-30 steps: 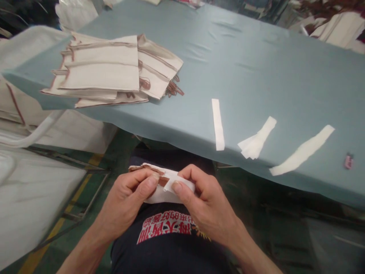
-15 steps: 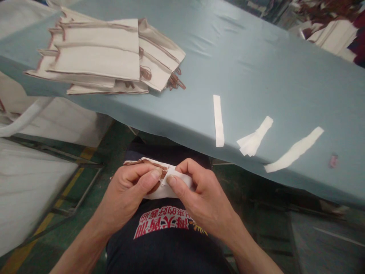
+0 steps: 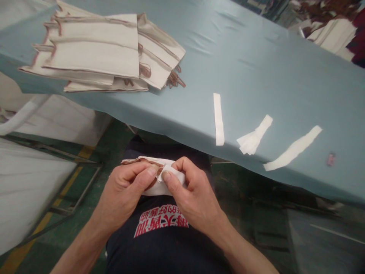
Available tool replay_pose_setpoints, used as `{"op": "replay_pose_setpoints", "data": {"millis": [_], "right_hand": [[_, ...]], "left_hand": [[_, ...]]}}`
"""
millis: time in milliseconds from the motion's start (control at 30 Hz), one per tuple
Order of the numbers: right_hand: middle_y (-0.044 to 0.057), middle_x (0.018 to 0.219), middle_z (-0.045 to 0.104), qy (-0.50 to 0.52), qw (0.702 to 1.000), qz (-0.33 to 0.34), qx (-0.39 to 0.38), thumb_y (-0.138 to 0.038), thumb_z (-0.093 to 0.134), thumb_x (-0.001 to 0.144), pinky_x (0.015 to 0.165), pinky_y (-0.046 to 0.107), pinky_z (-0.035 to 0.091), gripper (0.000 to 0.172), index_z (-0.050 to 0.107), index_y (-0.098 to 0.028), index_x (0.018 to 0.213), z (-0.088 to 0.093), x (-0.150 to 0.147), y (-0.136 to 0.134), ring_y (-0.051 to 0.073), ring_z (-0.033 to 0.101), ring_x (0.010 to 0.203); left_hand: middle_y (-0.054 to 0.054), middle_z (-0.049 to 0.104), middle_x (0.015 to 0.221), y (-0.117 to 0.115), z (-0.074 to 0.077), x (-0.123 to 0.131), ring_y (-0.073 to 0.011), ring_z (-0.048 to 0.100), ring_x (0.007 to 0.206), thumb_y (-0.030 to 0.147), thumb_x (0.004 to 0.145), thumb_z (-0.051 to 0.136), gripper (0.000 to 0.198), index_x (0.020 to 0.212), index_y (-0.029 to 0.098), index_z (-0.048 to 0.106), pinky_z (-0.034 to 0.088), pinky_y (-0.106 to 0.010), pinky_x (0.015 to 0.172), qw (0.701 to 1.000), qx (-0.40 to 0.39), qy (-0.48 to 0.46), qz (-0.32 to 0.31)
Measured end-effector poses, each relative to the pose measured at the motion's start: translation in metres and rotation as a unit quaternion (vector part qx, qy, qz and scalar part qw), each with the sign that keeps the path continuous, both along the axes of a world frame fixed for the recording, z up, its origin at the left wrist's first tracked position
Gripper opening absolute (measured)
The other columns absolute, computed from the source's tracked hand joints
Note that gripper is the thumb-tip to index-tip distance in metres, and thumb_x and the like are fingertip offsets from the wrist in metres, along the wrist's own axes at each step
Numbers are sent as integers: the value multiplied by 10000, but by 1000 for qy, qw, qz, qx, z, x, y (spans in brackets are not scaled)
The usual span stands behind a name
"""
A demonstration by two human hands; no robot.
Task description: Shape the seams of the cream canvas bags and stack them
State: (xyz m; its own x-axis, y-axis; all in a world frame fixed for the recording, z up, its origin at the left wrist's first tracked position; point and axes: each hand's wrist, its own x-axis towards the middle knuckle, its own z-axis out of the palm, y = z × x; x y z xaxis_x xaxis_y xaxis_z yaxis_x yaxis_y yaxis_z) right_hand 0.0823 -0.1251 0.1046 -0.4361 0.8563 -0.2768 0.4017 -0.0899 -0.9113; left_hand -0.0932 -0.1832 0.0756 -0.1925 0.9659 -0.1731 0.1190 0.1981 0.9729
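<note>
Above my lap lies a folded cream fabric piece [image 3: 157,190] with brown trim along its upper edge. My left hand [image 3: 129,186] pinches the brown part between thumb and forefinger. Close beside it, my right hand [image 3: 188,186] is closed on a white strip [image 3: 177,176], which bends over the fabric, with the thumb pressed on its end. The fingertips of both hands nearly meet. A frayed bit of white shows between them. The undersides of the fabric and the curled fingers are hidden.
On the blue-green table [image 3: 194,102] lies a stack of cream fabric bags [image 3: 94,49] with brown cords [image 3: 175,79]. Several white strips [image 3: 219,120] lie near the front edge, with a small pinkish item [image 3: 331,160] at right. A metal frame [image 3: 85,186] stands at left.
Both hands have shifted slightly left with the fabric. The white strip under my right thumb now bends up more. Things on the table lie as before.
</note>
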Motion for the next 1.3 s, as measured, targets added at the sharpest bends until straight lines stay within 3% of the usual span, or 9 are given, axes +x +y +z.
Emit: {"op": "replay_pose_setpoints", "data": {"millis": [267, 400, 500, 567, 767, 1200, 1300], "right_hand": [[-47, 648, 585, 5, 1000, -19, -12, -472, 605, 951, 586, 282, 367, 290, 521, -250, 784, -5, -1, -3, 138, 510, 578], [-47, 643, 583, -1, 1000, -31, -1, -490, 604, 962, 585, 287, 355, 306, 517, -252, 791, -6, -1, -4, 141, 511, 570], [-50, 631, 569, -1, 999, -43, 14, -484, 609, 967, 584, 289, 338, 306, 508, -255, 790, -9, -1, -5, 142, 497, 567], [-55, 623, 553, 1, 999, -49, 22, -470, 614, 968, 583, 288, 330, 296, 504, -255, 796, -11, -1, -6, 139, 483, 565], [-61, 617, 536, 10, 999, -37, 4, -498, 610, 979, 553, 276, 317, 313, 510, -256, 808, -15, 3, -7, 130, 450, 543], [-46, 630, 489, 30, 999, 5, -37, -442, 592, 948, 605, 299, 319, 290, 493, -251, 754, -6, 1, -9, 149, 460, 599], [-36, 664, 495, 57, 994, 18, -89, -463, 592, 942, 619, 296, 329, 302, 502, -248, 749, -8, 0, -6, 153, 462, 646]], "left_hand": [[-10, 672, 721, -7, -11, -1, -177, 532, 654, 461, 1074, 593, 433, 776, 216, 789, 428, -296, 600, 1000, 2, -17, -9], [-53, 795, 906, -5, -3, 0, -228, 680, 813, 455, 1010, 657, 322, 881, 220, 835, 541, -304, 720, 1000, -7, -13, -13], [-49, 814, 915, 2, 7, 4, -239, 735, 834, 418, 879, 771, 201, 848, 225, 818, 592, -304, 757, 1000, -22, -11, -12], [-43, 813, 870, 7, 12, 8, -225, 731, 769, 399, 839, 770, 180, 827, 223, 807, 583, -290, 697, 1000, -23, 7, -9], [-11, 756, 737, 9, 14, 20, -177, 660, 629, 363, 812, 687, 178, 733, 226, 768, 503, -255, 570, 997, -16, 71, 36], [35, 734, 811, -11, 11, 17, -176, 672, 810, 222, 842, 693, 124, 741, 278, 739, 537, -237, 748, 993, 48, 92, 64], [46, 744, 800, -13, 14, 17, -164, 684, 790, 183, 830, 673, 139, 746, 273, 736, 540, -218, 726, 990, 64, 107, 57]]}}
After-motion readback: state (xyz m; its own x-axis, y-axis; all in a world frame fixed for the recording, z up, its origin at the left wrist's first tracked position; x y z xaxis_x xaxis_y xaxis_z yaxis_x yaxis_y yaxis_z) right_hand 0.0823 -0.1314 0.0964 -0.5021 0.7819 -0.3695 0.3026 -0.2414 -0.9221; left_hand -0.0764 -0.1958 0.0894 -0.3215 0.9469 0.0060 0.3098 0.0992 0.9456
